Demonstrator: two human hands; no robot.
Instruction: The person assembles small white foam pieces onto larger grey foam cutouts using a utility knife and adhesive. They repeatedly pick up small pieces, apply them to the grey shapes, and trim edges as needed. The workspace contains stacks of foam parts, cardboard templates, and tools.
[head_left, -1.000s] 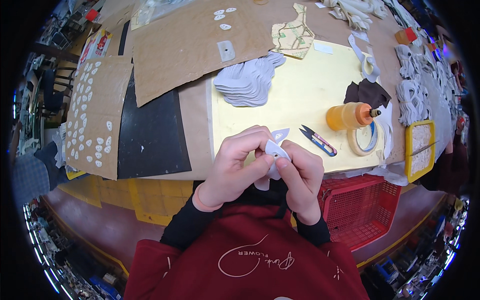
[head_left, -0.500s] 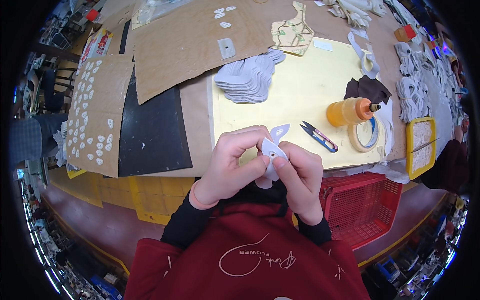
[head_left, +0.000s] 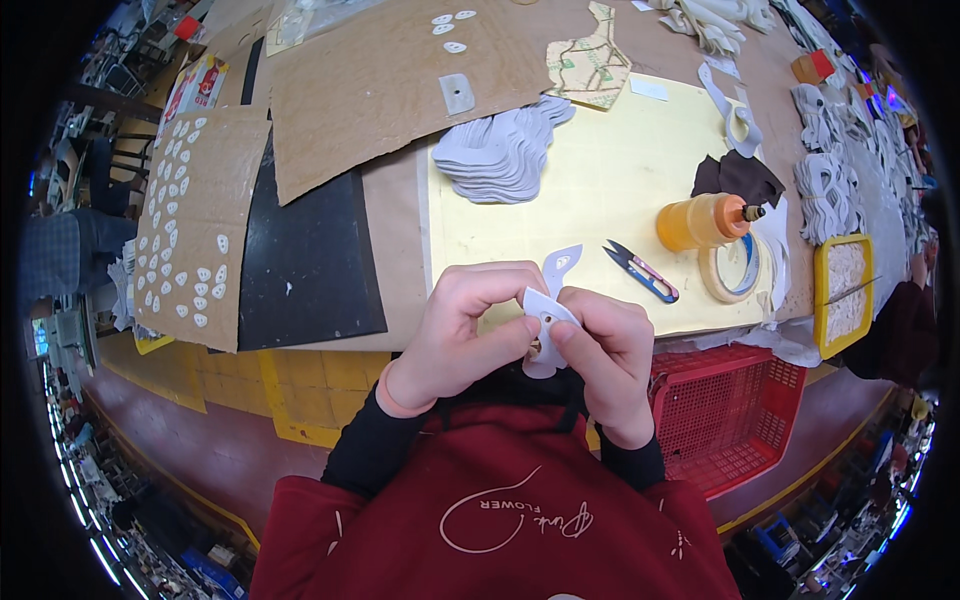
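Observation:
A pale grey, cut fabric-like piece [head_left: 541,306] with a small dark hole is pinched in front of my body. My left hand [head_left: 470,325] grips its left side between thumb and fingers. My right hand [head_left: 608,345] presses thumb and fingers on its right side. Below the thumbs more of the same pale material hangs down, folded. Just beyond my fingertips a curved pale piece [head_left: 564,258] shows against the yellow sheet [head_left: 590,200]; whether it joins the held piece I cannot tell. Thread snips [head_left: 642,271] lie to the right of my hands.
A stack of pale pieces [head_left: 495,150] sits beyond my hands. An orange bottle [head_left: 695,222] and a tape roll [head_left: 728,270] stand at right. Cardboard with small white pieces [head_left: 195,240] and a black board [head_left: 305,260] lie left. A red crate [head_left: 730,420] is below the table edge.
The held piece has tilted, and more of its lower part shows beneath my thumbs. My right hand has shifted slightly right and down.

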